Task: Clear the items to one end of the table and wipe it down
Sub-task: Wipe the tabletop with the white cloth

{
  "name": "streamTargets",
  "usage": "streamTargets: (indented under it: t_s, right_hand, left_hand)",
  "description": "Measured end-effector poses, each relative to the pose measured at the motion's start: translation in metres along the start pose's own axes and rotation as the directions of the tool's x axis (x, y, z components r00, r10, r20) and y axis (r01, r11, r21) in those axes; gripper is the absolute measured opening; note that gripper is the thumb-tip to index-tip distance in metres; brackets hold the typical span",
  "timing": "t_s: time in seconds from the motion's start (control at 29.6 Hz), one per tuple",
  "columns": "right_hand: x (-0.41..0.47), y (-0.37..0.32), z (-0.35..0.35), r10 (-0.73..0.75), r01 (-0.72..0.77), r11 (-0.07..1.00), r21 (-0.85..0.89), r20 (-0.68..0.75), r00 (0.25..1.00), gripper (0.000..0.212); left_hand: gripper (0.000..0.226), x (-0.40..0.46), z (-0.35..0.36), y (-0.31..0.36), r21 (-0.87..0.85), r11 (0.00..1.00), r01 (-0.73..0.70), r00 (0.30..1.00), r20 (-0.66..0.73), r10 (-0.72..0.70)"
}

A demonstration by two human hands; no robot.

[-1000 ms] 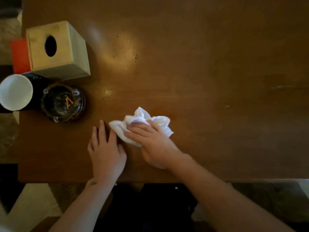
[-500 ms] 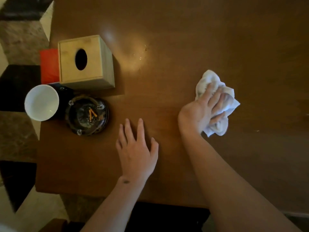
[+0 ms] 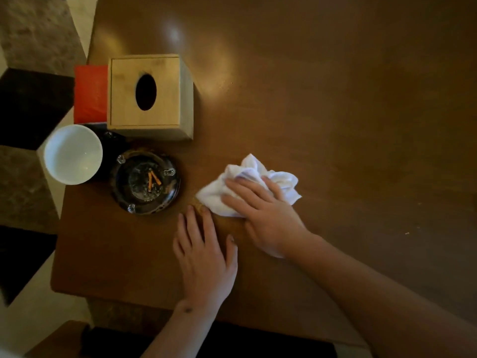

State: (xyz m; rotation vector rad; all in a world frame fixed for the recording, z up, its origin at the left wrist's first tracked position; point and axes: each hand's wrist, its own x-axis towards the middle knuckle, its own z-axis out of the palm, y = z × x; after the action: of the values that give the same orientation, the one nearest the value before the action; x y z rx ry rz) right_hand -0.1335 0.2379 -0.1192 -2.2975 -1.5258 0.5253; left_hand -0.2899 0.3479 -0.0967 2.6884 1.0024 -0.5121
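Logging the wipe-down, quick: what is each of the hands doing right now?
Left hand: open, flat on the table, holding nothing.
Right hand: open, fingers pressing the white cloth to the table.

We count one white cloth point(image 3: 258, 182), one wooden tissue box point(image 3: 149, 96), one white cup point(image 3: 73, 153), one glass ashtray point(image 3: 145, 182), one red packet point(image 3: 90, 94), two hands.
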Motion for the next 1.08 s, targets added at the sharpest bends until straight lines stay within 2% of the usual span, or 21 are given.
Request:
streamTargets:
  t_s: [0.03,0.1,0.2,0.27,0.34,0.51,0.54,0.57,0.61,0.64,0.71,0.74,0.78,0.88,0.95,1.01,1.08]
  right_hand:
    - [-0.015,0.015,-0.004,-0.019,0.019,1.000,-0.024,0.003,1.000,0.065]
    - [-0.040,0.041,-0.013,0.045,-0.047,0.998,-0.047,-0.030,0.999,0.066]
    - [-0.055,0.073,-0.032,0.299,-0.304,0.952,-0.016,-0.143,0.943,0.070]
    - [-0.055,0.095,-0.047,0.495,-0.500,0.865,0.038,-0.227,0.839,0.069]
    - [-0.043,0.110,-0.062,0.657,-0.651,0.748,0.133,-0.293,0.695,0.067]
    - [0.038,0.119,-0.080,0.876,-0.813,0.458,0.360,-0.338,0.344,0.069]
    - [0.054,0.112,-0.082,0.900,-0.829,0.410,0.382,-0.317,0.299,0.070]
    - [0.078,0.109,-0.082,0.905,-0.824,0.408,0.395,-0.292,0.308,0.072]
    - [0.094,0.099,-0.080,0.886,-0.811,0.458,0.365,-0.262,0.382,0.074]
    - [0.110,0.088,-0.077,0.826,-0.768,0.562,0.308,-0.247,0.506,0.076]
    - [0.127,0.065,-0.067,0.602,-0.576,0.798,0.176,-0.187,0.776,0.077]
    - [0.130,0.055,-0.062,0.473,-0.456,0.879,0.136,-0.151,0.868,0.074]
    - [0.129,0.054,-0.060,0.359,-0.348,0.932,0.105,-0.122,0.925,0.069]
    - [0.123,0.088,-0.072,0.022,-0.021,1.000,0.015,-0.041,0.999,0.061]
    - [0.117,0.127,-0.091,-0.176,0.180,0.981,-0.064,0.064,0.982,0.059]
    - [0.101,0.163,-0.107,-0.222,0.233,0.967,-0.106,0.112,0.969,0.060]
    - [0.074,0.194,-0.117,-0.108,0.110,0.988,-0.105,0.031,0.994,0.061]
  left_hand:
    - [0.073,0.002,0.000,0.002,0.009,1.000,-0.022,1.000,-0.006,0.022]
    - [0.069,0.010,-0.001,0.007,0.034,0.993,-0.109,0.994,-0.007,0.109]
    - [0.068,0.039,-0.006,0.021,0.075,0.988,-0.138,0.989,-0.038,0.141]
    - [0.068,0.059,-0.011,0.038,0.082,0.989,-0.124,0.989,-0.067,0.130]
    - [0.070,0.078,-0.018,0.054,0.080,0.987,-0.141,0.986,-0.075,0.147]
    - [0.072,0.113,-0.029,0.069,0.096,0.980,-0.172,0.981,-0.071,0.179]
    - [0.071,0.109,-0.027,0.067,0.093,0.980,-0.178,0.980,-0.079,0.185]
    - [0.070,0.113,-0.024,0.067,0.092,0.979,-0.182,0.977,-0.096,0.190]
    - [0.068,0.108,-0.020,0.064,0.087,0.978,-0.188,0.974,-0.108,0.197]
    - [0.066,0.107,-0.018,0.062,0.086,0.976,-0.200,0.970,-0.124,0.209]
    - [0.062,0.104,-0.013,0.058,0.084,0.972,-0.220,0.963,-0.140,0.230]
    - [0.061,0.102,-0.013,0.056,0.083,0.971,-0.223,0.962,-0.142,0.234]
    - [0.061,0.104,-0.013,0.059,0.084,0.971,-0.223,0.962,-0.143,0.234]
    - [0.064,0.108,-0.016,0.065,0.103,0.973,-0.206,0.968,-0.123,0.218]
    - [0.066,0.111,-0.019,0.067,0.111,0.973,-0.201,0.971,-0.109,0.213]
    - [0.067,0.114,-0.023,0.066,0.107,0.974,-0.201,0.972,-0.102,0.212]
    - [0.067,0.120,-0.028,0.070,0.096,0.975,-0.201,0.973,-0.094,0.209]
